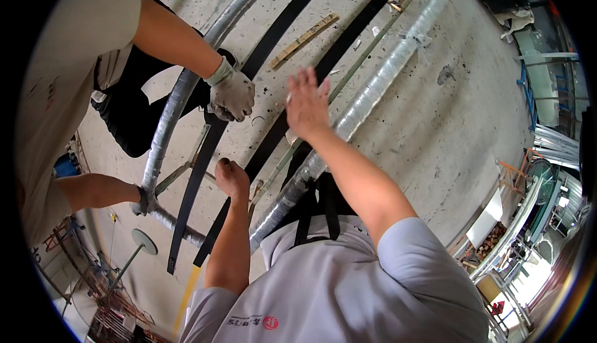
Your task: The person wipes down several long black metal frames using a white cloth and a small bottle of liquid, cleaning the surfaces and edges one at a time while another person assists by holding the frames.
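Two long black flat strips run side by side away from me, a left strip (198, 175) and a right strip (348, 38). My right hand (308, 104) lies over the right strip, fingers stretched out. My left hand (231, 178) is closed beside the nearer part of that strip; what it holds, if anything, is hidden. Flanking the strips are two tubes in shiny clear wrap, a right tube (379, 73) in front of my body and a curved left tube (171, 113). Opposite me, a co-worker's gloved hand (231, 96) is closed above the left strip.
The co-worker's other hand (140, 200) rests on the left tube. A wooden batten (305, 40) lies on the stained concrete floor (429, 119) between the strips. A round disc on a stand (144, 242) is at lower left; metal lengths (556, 147) and racks line the right side.
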